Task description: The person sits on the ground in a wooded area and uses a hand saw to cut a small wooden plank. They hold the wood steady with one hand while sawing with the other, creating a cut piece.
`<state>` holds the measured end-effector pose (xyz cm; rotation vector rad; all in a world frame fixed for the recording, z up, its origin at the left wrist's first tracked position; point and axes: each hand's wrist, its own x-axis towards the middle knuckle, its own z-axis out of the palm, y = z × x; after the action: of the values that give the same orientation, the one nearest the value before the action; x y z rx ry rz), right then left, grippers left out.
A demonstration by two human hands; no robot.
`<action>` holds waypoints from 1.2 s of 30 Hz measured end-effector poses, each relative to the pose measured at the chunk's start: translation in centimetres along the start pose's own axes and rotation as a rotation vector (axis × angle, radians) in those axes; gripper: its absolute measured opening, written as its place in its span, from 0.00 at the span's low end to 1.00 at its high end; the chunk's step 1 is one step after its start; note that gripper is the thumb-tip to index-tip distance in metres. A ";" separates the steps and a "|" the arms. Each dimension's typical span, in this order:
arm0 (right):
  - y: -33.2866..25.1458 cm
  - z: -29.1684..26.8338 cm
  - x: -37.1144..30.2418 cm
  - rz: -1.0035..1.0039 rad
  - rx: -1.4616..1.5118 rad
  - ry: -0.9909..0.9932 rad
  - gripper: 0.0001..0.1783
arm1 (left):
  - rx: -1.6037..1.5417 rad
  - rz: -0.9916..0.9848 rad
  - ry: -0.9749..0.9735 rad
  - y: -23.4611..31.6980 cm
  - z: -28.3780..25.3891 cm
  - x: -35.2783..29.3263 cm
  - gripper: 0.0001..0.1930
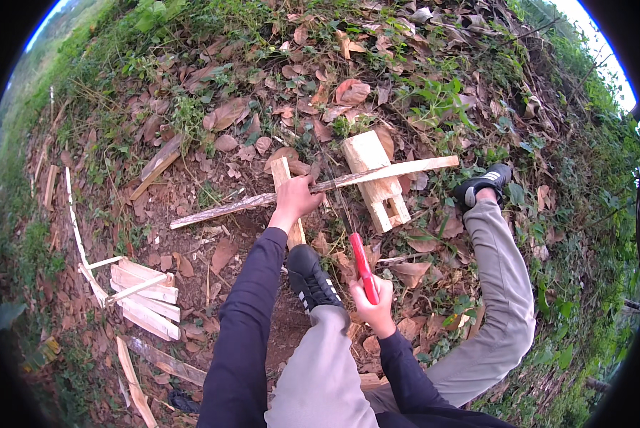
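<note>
A long, narrow strip of wood with bark along one side lies across a squared wooden block on the right and a shorter flat piece of wood on the left. My left hand is closed round the strip near its middle, over the shorter piece. In my right hand is the red handle of a handsaw. Its thin blade reaches up and away, meeting the strip between my left hand and the block. The block has a notch cut in its near end.
My black shoe stands just below the shorter piece; the other shoe is right of the block. A stack of split boards lies at left, with thin sticks beside it. Dry leaves and green plants cover the sloping ground.
</note>
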<state>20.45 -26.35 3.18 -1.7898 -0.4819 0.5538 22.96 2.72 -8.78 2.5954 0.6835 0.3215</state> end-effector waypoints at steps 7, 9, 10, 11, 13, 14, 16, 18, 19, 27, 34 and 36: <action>-1.3 0.0 0.3 -0.035 -0.051 0.007 0.16 | -0.038 -0.118 -0.253 0.9 0.1 1.6 0.19; -1.6 0.0 0.3 -0.024 -0.058 0.002 0.13 | -0.072 -0.117 -0.276 0.7 0.0 1.5 0.19; -1.8 0.0 0.4 -0.018 -0.061 0.000 0.12 | -0.074 -0.120 -0.282 0.7 0.1 1.7 0.19; -2.2 0.1 0.6 -0.028 -0.083 -0.004 0.12 | -0.077 -0.124 -0.287 0.7 0.4 1.8 0.19; -3.1 0.8 1.1 -0.046 -0.127 -0.011 0.12 | 0.064 -0.080 -0.155 1.1 1.4 1.2 0.17; -4.9 1.6 1.1 -0.021 -0.101 0.012 0.12 | 0.110 -0.075 -0.111 0.8 2.3 1.0 0.16; -5.5 1.8 0.1 0.014 -0.130 0.006 0.12 | 0.183 -0.041 0.000 -0.2 3.8 0.7 0.12; -5.7 0.9 -1.6 0.037 -0.145 -0.008 0.12 | 0.209 -0.060 0.099 0.3 4.4 0.4 0.10; -6.2 0.5 -2.8 0.035 -0.158 -0.011 0.12 | 0.219 -0.078 0.138 0.5 5.0 -0.5 0.09; -1.9 -0.3 0.1 -0.120 -0.204 0.038 0.10 | 0.214 -0.066 0.232 0.8 5.6 -0.5 0.11; -0.8 0.1 -1.4 -0.097 -0.131 0.069 0.10 | 0.186 -0.144 -0.051 1.2 3.8 0.3 0.09; -1.7 -0.4 -1.3 -0.155 -0.141 0.082 0.11 | 0.139 -0.124 -0.204 0.8 2.6 1.3 0.12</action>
<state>19.55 -26.98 5.12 -1.8818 -0.6095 0.3452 25.23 1.87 -10.53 2.6521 0.8133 -0.0302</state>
